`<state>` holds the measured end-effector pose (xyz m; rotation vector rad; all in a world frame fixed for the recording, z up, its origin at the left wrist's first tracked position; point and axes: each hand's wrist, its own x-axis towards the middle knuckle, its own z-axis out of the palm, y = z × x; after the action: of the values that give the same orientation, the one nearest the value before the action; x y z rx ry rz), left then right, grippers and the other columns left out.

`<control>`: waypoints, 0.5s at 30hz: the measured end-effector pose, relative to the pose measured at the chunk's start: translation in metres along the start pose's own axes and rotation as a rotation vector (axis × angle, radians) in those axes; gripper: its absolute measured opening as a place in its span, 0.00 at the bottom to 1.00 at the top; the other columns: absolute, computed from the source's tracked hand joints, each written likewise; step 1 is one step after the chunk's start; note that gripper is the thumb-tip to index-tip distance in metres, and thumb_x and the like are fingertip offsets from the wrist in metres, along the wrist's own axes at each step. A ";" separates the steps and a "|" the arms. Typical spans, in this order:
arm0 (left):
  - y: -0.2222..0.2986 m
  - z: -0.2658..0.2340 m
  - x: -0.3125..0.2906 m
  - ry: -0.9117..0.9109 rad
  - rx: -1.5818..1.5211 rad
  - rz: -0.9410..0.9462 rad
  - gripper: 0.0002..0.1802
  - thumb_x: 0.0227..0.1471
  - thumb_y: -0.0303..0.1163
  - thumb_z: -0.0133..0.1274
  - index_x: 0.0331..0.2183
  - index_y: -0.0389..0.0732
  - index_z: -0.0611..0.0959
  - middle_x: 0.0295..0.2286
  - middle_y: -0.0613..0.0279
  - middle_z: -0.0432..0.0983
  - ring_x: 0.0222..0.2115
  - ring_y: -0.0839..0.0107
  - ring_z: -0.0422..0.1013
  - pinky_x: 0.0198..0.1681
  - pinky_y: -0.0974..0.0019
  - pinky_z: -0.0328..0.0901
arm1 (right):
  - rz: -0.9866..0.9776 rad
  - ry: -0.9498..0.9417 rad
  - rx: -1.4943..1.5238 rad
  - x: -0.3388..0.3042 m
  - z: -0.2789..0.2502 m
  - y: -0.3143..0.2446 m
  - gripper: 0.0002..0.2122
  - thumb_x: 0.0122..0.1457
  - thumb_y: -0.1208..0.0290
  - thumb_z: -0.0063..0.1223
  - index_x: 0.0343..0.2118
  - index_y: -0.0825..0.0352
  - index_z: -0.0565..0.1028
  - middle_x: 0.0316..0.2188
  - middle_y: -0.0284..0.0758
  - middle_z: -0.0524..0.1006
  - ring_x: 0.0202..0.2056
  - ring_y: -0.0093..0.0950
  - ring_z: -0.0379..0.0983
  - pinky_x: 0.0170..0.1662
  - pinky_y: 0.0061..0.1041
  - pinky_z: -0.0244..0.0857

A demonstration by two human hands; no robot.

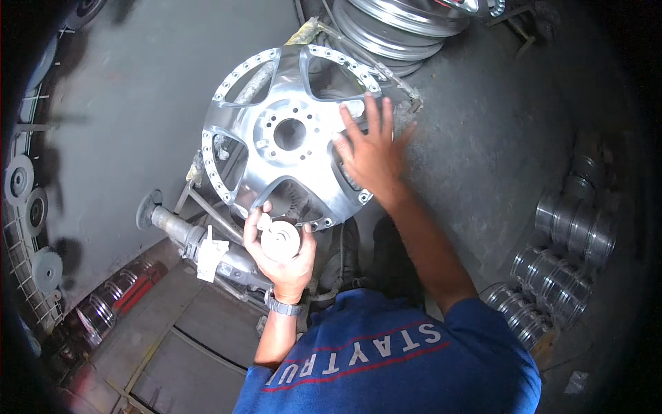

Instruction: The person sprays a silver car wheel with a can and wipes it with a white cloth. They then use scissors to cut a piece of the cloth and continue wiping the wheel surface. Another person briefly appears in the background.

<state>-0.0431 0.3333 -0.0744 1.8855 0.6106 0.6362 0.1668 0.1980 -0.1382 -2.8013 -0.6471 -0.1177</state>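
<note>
A: While the left hand (281, 250) grips a round pale grey disc (280, 239), what is the right one doing?

B: The right hand (370, 153) is spread wide, all fingers splayed, palm down on the right-hand spoke of the polished wheel centre (289, 134). It holds nothing; it lies flat on the metal.

A: And the disc, how is it held?

B: Fingers curled around its rim, thumb on the left edge. It sits just below the wheel centre's lower rim, touching or nearly touching it; I cannot tell which. A wristwatch (283, 304) is on that wrist.

A: Where is the wheel centre relative to the hands?

B: Above the left hand and under the right palm. It is a bright 5-spoke piece with a ring of small bolt holes around its edge and a hub bore in the middle, tilted toward the camera.

A: What lies beyond?

B: Above the right hand's fingertips, a stack of shiny wheel barrels (400, 27). Well out to the right of the right forearm, rows of polished rims (552, 269) lie on the grey floor (483, 138). Left of the left hand, a grey machine shaft (183, 231) runs under the wheel centre.
</note>
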 end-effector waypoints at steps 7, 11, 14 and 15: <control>0.004 0.005 0.000 -0.025 0.007 0.003 0.54 0.46 0.17 0.74 0.69 0.33 0.63 0.62 0.43 0.68 0.65 0.52 0.69 0.70 0.53 0.63 | 0.043 0.002 0.029 0.003 -0.001 -0.004 0.29 0.72 0.43 0.53 0.72 0.45 0.73 0.79 0.46 0.54 0.79 0.58 0.43 0.64 0.95 0.34; 0.013 0.002 0.004 -0.059 0.139 0.156 0.54 0.48 0.16 0.72 0.71 0.36 0.62 0.63 0.45 0.68 0.58 0.61 0.73 0.61 0.61 0.71 | 0.036 -0.014 0.030 0.000 -0.002 -0.010 0.29 0.71 0.43 0.54 0.73 0.43 0.72 0.80 0.44 0.54 0.80 0.57 0.42 0.64 0.95 0.33; 0.012 0.001 0.006 -0.072 0.114 0.118 0.54 0.48 0.17 0.73 0.71 0.35 0.62 0.62 0.46 0.68 0.63 0.58 0.68 0.67 0.57 0.66 | 0.032 -0.014 -0.003 0.003 -0.003 -0.010 0.29 0.72 0.43 0.53 0.73 0.42 0.71 0.80 0.44 0.52 0.80 0.57 0.41 0.64 0.95 0.32; 0.012 0.002 0.005 -0.073 0.107 0.106 0.54 0.48 0.17 0.73 0.71 0.35 0.62 0.62 0.46 0.68 0.63 0.58 0.68 0.67 0.58 0.66 | -0.008 -0.024 -0.010 0.003 -0.001 -0.017 0.29 0.72 0.43 0.52 0.74 0.42 0.71 0.80 0.44 0.52 0.80 0.57 0.41 0.64 0.95 0.32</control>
<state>-0.0370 0.3312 -0.0636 2.0429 0.5086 0.6104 0.1618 0.2134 -0.1328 -2.8138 -0.6645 -0.0890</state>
